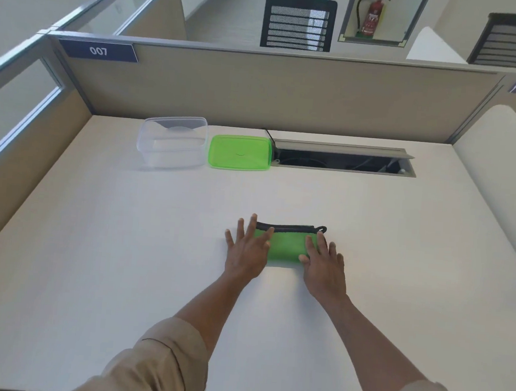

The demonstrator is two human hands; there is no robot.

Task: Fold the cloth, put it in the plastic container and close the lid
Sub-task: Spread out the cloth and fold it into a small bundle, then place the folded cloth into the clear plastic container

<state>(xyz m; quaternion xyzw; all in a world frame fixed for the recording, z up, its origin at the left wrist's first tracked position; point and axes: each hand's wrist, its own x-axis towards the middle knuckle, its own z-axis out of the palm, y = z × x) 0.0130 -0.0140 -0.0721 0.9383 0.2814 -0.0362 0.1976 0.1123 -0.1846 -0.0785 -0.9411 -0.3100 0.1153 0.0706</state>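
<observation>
A green cloth (286, 247) with a black edge and a small black loop lies folded into a narrow strip in the middle of the white desk. My left hand (247, 251) rests flat on its left end, fingers spread. On its right end my right hand (325, 267) lies flat too, fingers apart. Neither hand grips the cloth. The clear plastic container (172, 142) stands without its lid at the back left of the desk. Its green lid (240, 152) lies flat just to the right of it.
An open cable slot (342, 162) is cut into the desk at the back right, beside the lid. Beige partition walls (258, 93) close the desk at the back and both sides. Two black chairs stand beyond the partition.
</observation>
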